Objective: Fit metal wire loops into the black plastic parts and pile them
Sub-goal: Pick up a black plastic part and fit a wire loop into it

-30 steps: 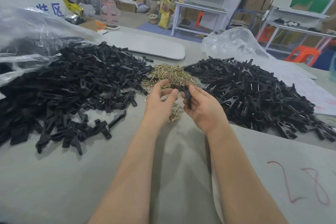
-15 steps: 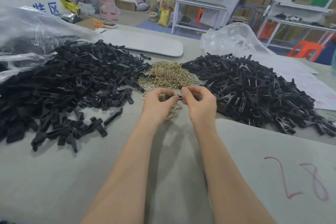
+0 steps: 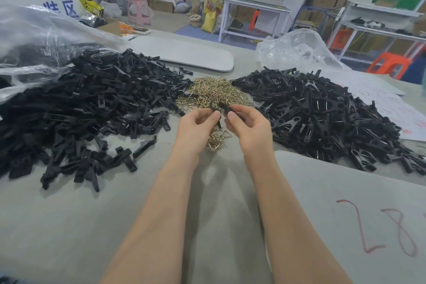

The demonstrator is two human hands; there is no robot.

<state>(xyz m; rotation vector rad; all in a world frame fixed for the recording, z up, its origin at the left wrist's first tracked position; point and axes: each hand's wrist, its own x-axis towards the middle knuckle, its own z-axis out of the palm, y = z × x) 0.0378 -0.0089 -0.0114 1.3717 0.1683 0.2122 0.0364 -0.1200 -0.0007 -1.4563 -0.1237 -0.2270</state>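
Grey felt worktable (image 3: 161, 226), and over its heap of brass wire loops (image 3: 214, 92) the left hand (image 3: 196, 127) and right hand (image 3: 249, 127) both pinch one small black plastic part (image 3: 222, 107). Right of the heap the fitted pile (image 3: 322, 117) is big; left of it the unfitted pile (image 3: 92, 104) looks bigger, so plenty to go.

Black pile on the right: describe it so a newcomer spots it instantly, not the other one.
On the grey table, find the small heap of brass wire loops in the middle. The right black pile lies directly to its right, in front of a crumpled clear bag. Unlike the left black pile, its parts show thin glints of metal wire.
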